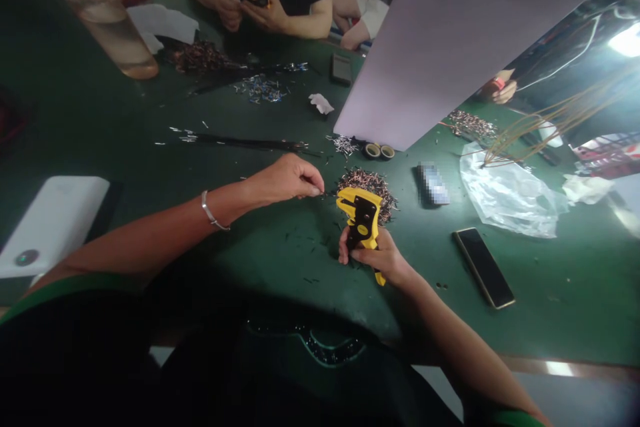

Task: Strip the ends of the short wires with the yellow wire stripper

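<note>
My right hand (376,257) is wrapped round the handles of a yellow and black wire stripper (361,215), whose head points up and to the left. My left hand (290,178), with a bracelet at the wrist, pinches a small thin piece of wire just left of the tool's jaws. Right behind the tool lies a pile of short wire pieces (373,183) on the green table (150,147). Small dark scraps are scattered on the cloth between my hands.
A phone (483,267) lies to the right, beside a clear plastic bag (505,195). A white box (53,223) sits at the left. Across the table another person's hands (253,10) hold a similar yellow tool. A bottle (107,20) stands far left. A grey panel (450,40) overhangs.
</note>
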### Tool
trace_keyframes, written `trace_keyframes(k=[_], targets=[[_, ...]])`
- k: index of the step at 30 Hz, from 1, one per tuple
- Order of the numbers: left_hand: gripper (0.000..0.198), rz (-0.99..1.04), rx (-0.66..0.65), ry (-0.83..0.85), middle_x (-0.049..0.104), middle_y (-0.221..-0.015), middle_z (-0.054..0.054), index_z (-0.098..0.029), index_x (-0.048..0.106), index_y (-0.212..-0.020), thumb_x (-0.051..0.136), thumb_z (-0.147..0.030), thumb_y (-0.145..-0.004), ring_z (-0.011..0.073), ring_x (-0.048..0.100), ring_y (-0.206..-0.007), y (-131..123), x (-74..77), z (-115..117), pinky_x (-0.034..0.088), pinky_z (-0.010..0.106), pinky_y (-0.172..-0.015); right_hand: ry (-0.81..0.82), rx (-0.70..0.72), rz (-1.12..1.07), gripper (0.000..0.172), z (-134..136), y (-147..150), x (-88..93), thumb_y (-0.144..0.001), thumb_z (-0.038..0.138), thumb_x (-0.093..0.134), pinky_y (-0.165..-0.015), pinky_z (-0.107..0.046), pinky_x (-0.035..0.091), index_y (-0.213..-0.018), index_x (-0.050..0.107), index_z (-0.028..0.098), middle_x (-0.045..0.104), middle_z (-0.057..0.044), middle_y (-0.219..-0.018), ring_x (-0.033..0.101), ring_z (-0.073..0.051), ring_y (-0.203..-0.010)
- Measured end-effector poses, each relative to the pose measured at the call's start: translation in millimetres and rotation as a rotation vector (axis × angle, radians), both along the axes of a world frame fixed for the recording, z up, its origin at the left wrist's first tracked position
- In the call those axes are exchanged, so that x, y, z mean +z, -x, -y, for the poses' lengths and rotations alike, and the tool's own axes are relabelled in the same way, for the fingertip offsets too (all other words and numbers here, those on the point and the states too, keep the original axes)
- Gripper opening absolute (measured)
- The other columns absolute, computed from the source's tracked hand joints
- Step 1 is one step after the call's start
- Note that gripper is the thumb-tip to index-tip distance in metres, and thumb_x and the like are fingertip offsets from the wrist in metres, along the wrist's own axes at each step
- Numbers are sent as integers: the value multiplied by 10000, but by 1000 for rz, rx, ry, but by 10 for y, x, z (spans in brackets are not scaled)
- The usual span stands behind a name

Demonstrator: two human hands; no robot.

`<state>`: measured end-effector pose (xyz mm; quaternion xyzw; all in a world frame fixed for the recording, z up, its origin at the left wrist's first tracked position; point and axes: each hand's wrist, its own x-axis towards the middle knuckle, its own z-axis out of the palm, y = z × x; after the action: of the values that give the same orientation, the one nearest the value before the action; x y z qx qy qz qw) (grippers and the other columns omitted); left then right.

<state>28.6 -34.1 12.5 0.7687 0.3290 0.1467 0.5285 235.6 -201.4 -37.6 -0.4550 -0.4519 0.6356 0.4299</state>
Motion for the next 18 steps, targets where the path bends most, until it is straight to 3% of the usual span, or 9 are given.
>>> trace_keyframes(k=[18], targets=[[177,-30,-49,-10,666,-621,30,-136,768,-788,640,-225,-705,108,521,-576,23,-37,-61,383,245,-582,40,-46,73,176,37,109,-62,-728,249,745,-520,-281,459,-803,605,172,594,29,-579,554,-127,-496]])
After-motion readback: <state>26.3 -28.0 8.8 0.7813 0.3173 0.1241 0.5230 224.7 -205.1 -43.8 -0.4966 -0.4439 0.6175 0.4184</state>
